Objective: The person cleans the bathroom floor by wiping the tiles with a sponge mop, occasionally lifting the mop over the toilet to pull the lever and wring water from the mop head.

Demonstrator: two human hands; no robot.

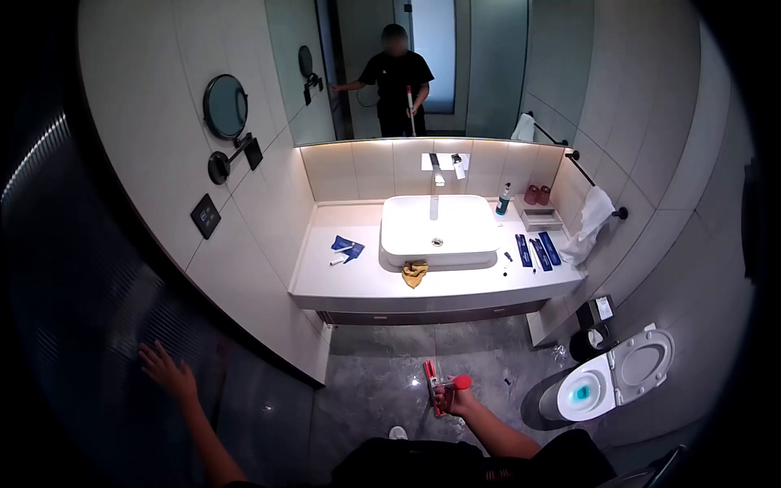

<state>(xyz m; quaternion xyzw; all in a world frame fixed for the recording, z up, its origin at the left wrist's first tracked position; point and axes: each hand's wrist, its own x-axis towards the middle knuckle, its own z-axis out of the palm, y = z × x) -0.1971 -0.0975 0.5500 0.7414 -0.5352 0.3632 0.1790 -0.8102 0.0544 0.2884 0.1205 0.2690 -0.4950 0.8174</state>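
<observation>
My left hand is at the lower left with its fingers spread against the dark ribbed door panel, holding nothing. Low in the middle, my right hand is wrapped round the handle of a floor tool with a red end cap. The tool's red and white head lies on the grey tiled floor, just beyond the fingers. A mirror reflection shows a person in black with one arm out to the side and a red-tipped stick in the other hand.
White basin on a counter, with a yellow cloth, blue packets, a bottle and a tray. Open toilet and black bin stand right; small litter lies on the floor.
</observation>
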